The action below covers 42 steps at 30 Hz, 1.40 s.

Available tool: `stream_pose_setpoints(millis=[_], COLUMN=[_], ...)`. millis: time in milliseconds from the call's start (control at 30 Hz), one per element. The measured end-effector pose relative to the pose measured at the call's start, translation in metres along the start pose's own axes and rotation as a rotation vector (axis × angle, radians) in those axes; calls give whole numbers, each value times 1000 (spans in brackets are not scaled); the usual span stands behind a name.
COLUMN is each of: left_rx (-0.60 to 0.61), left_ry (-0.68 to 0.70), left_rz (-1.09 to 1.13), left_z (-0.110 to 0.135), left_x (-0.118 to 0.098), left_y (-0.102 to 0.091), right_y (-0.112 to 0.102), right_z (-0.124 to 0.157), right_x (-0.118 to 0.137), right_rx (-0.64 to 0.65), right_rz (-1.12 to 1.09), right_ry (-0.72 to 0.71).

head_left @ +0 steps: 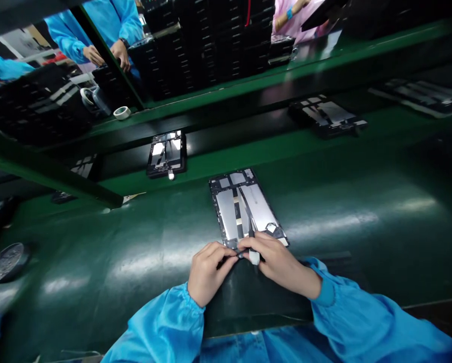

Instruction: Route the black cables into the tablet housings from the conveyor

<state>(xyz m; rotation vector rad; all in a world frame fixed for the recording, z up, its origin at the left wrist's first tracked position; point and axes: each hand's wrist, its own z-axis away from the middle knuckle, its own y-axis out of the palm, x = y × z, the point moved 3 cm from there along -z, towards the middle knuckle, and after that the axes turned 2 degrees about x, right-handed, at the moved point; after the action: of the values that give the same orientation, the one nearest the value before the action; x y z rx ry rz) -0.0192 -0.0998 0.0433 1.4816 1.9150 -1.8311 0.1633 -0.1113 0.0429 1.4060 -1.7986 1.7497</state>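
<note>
An opened tablet point(259, 204) lies on the green table point(97, 252), its near edge just by both hands. The left hand point(209, 269) has thumb and finger pinched on a small dark part point(242, 253) there; the right hand point(277, 259) is closed around a slim tool point(251, 228) with a white end, slanting over the tablet. Beyond lies another tablet point(176, 159), then a roll of tape point(122, 112) near a co-worker point(99, 20) in blue.
</note>
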Motion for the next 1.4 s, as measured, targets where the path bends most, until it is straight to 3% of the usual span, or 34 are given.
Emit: stream_pose_setpoints(millis=[200,367,433,767,967,1167,1400], left_rx=[22,1,30,68,25,42,32], left_ry=[-38,230,286,259,163,268,216], left_rz=[-29,-512,-600,-547,-323,-462,-374], left_z=[2,14,20,27,25,28,26], left_x=[-3,-16,-16,-5,-2,-4,-3], left_y=[3,-1,-4,-3,-4,-5,-4], right_y=[-3,-1,2,3,3,1,1], right_z=[-1,2,2,4,4,3,5], right_x=[-3,0,1,1,0,2,2], right_rx=[4,7,14,21,22,21,36], right_rz=[-139,-44,-3,52,22,26,61], right_ry=[39,-14,-38,-48,-25,-46,-70])
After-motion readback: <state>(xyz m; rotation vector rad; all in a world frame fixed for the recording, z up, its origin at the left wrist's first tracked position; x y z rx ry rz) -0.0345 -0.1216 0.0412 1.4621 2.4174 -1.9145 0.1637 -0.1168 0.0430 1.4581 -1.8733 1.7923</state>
